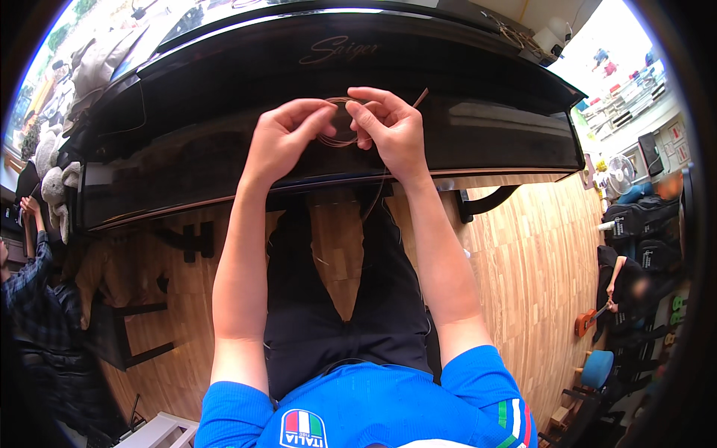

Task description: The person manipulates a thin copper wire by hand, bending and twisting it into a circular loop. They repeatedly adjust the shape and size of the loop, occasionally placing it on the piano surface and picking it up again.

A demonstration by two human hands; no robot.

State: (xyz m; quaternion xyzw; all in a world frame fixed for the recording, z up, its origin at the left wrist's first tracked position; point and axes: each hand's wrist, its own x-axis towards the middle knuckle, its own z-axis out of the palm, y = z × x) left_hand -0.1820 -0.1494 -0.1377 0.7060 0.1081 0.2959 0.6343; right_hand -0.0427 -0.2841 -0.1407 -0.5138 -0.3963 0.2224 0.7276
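A thin copper-coloured wire, wound into a small coil [339, 142], is held up between my hands in front of the black piano. My left hand [282, 140] pinches the coil's left side between thumb and fingers. The right side is gripped by my right hand [394, 136], its thumb and fingertips curled around the loops. One stiffer end of the wire sticks out past my right hand toward the upper right. Another thin length hangs below it, over my legs.
The closed black piano [224, 104] spans the space ahead. A grey plush toy [56, 187] hangs by its left end, near a person in a plaid sleeve [33, 261]. At right, a person holds a small orange guitar [585, 322] by a blue stool [597, 368].
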